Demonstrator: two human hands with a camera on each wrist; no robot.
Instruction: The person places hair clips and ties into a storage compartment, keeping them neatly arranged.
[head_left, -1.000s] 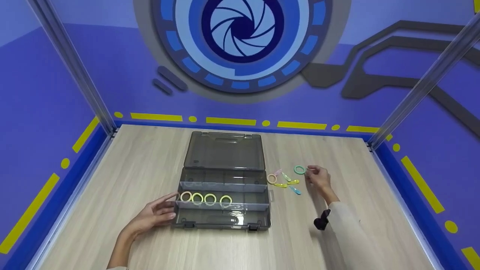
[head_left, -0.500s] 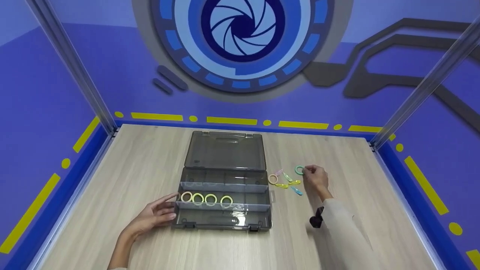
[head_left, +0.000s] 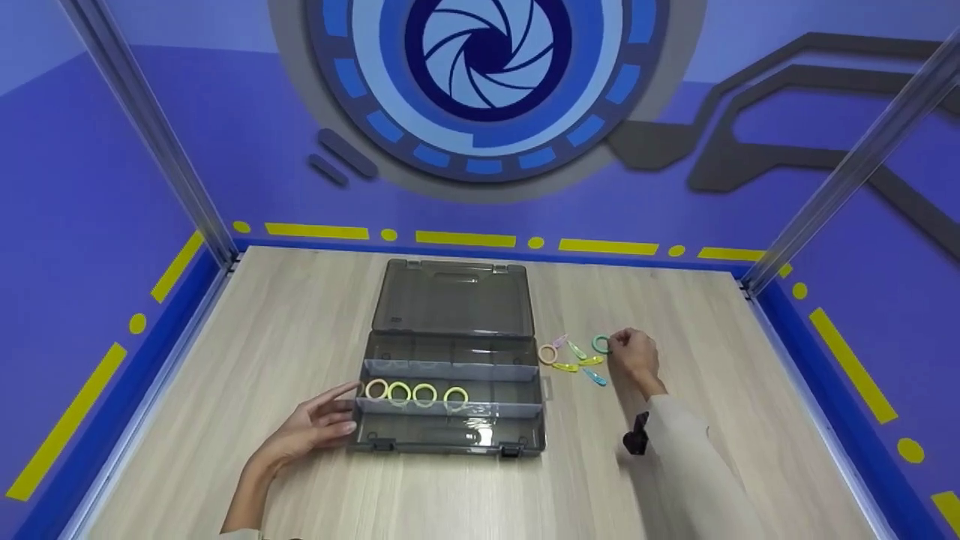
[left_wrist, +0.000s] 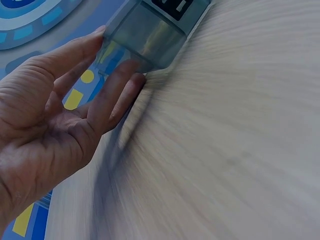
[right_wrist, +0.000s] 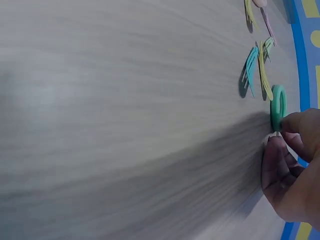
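Observation:
My right hand [head_left: 636, 358] pinches the edge of a green hair tie [head_left: 601, 344] between thumb and fingers, to the right of the box. The right wrist view shows the same green hair tie [right_wrist: 278, 107] standing out from the fingertips. My left hand [head_left: 306, 426] touches the left side of a translucent grey compartment box [head_left: 450, 442] with fairly straight fingers. In the left wrist view, fingertips rest at the box's corner [left_wrist: 150, 37]. Several hair ties [head_left: 424, 395], yellow and peach, stand in a row in the box's middle compartment.
The box's lid [head_left: 454, 298] lies folded back. Between the box and my right hand lie a peach hair tie [head_left: 548, 354] and several snap hair clips, including a blue clip [head_left: 594, 376] and a yellow clip [head_left: 565, 367]. Blue walls [head_left: 480, 217] border the wooden table [head_left: 300, 292].
My right hand has moved slightly left onto the green hair tie and now pinches its edge. The left hand stays at the box's side.

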